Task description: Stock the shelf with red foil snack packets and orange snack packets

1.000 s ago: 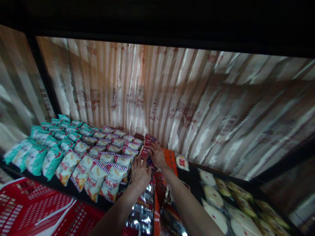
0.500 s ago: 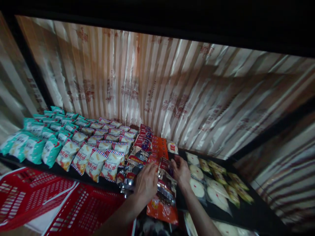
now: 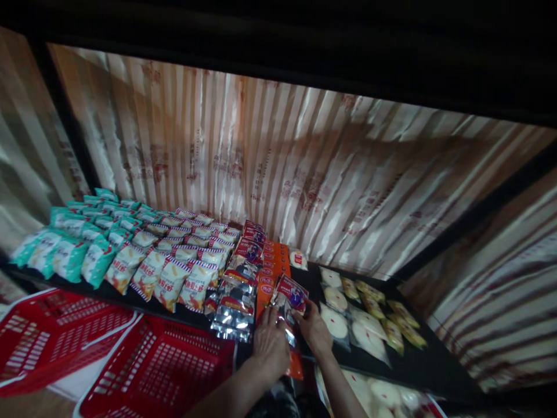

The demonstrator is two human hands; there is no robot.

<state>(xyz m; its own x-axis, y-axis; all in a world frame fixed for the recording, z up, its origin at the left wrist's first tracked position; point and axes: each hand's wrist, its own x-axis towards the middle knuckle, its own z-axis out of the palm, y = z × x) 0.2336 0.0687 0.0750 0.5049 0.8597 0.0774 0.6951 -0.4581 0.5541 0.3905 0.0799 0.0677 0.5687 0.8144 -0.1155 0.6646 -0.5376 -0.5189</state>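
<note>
Watching both hands on one dark pack (image 3: 296, 290) at the front of the shelf (image 3: 430, 363), on top of the orange packs (image 3: 267, 273). Left hand (image 3: 272, 343): palm down, fingers straight and close together, lying along the pack's lower left side; can't tell from here if it's gripping or only resting. Right hand (image 3: 314, 330): half curled, thumb over the face, fingertips at the right edge, pinching that edge. Pack lies tilted, maroon top end toward the back, silver lower part showing between the hands.

Labels: maroon band carries white lettering plus a purple picture, too small for me to read. Cream bags (image 3: 165, 284) have big red Chinese characters under red-white-blue stripes; last one looks like 虾. Teal bags (image 3: 69, 258) have dark characters, illegible. Orange packs repeat a round logo, also illegible. Curtain (image 3: 313, 157) is printed with reddish characters and drawings.

Vs half a second ago: right hand has dropped from the pack's upper right corner to lower on its edge. Hands now cover most of the orange front end that was visible below; one corner sticks out. A second ago I had both hands at the back of the dark row (image 3: 237, 296), left of the orange.
</note>
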